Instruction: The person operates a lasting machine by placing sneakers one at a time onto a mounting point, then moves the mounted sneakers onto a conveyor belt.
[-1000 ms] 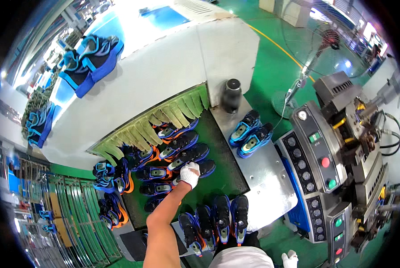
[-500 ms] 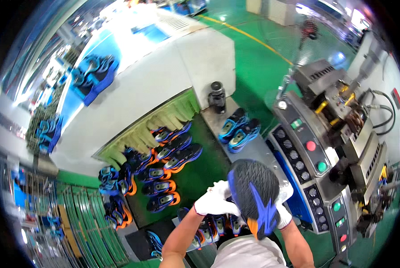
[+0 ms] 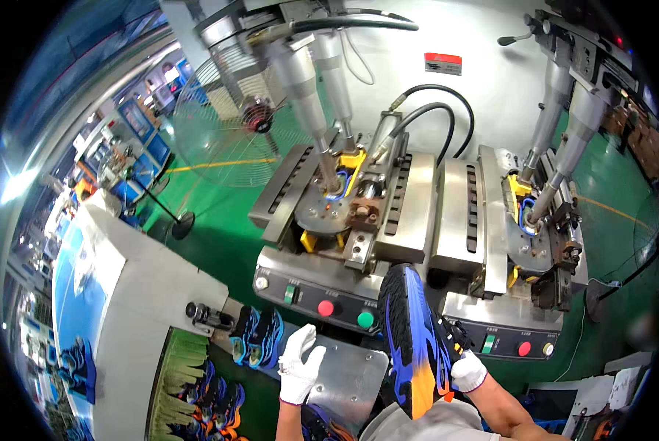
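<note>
My right hand [image 3: 467, 372], in a white glove, grips a dark sports shoe [image 3: 412, 331] with blue and orange on its sole and side. The shoe stands almost upright, toe up and sole turned partly to the left, in front of the two-station machine. My left hand [image 3: 301, 366], gloved as well, is off the shoe with its fingers spread and nothing in it. It hovers by the left edge of a bare metal plate [image 3: 350, 375]. Just left of it sits a pair of black and light-blue shoes [image 3: 257, 338].
The machine has two control panels, with a red button [image 3: 326, 308] on the left one. Metal presses rise behind. A black bottle [image 3: 209, 316] lies near the white conveyor housing [image 3: 160, 272]. More shoes [image 3: 215, 400] stand lower left. A large fan [image 3: 256, 114] stands behind.
My view has swung right toward the machine. The left hand has let go of the shoe and moved away from it. The right hand keeps the shoe, now turned more side-on.
</note>
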Motion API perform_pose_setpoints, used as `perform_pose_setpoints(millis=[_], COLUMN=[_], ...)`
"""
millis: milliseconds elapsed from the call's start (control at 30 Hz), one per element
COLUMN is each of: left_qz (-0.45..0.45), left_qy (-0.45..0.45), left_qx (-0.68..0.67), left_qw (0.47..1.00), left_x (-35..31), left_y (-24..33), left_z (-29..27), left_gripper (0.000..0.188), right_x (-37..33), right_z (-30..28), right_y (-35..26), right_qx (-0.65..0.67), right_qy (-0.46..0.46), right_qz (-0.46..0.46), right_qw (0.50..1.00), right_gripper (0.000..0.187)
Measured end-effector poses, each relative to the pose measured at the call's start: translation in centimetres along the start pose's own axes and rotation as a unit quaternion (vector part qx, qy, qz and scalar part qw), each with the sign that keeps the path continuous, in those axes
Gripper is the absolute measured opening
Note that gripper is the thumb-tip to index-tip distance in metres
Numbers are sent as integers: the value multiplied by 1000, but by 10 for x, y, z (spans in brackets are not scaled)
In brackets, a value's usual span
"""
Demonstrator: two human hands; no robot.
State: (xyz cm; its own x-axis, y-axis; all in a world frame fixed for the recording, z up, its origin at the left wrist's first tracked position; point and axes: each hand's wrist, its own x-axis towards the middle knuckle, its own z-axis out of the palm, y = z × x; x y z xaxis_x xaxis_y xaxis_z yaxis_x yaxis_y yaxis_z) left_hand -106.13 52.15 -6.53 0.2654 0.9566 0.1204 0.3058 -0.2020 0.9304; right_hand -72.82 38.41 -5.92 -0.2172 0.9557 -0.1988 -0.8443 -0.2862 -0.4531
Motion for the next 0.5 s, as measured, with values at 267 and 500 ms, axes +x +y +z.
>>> perform_pose_setpoints(millis=[267, 500], left_qz=[-14, -20], left_qy=[29, 34], left_qx=[-17, -43], left_qw=[999, 998], left_x=[72, 82], left_y=[20, 3], left_z=[50, 52], left_gripper=[52, 52], right_x=[-10, 8], right_z=[-5, 12], right_y=[-31, -27], right_qx=[88, 60], right_qy=[61, 61], right_qz=[-96, -127], right_qw=[990, 988], right_gripper=[62, 65])
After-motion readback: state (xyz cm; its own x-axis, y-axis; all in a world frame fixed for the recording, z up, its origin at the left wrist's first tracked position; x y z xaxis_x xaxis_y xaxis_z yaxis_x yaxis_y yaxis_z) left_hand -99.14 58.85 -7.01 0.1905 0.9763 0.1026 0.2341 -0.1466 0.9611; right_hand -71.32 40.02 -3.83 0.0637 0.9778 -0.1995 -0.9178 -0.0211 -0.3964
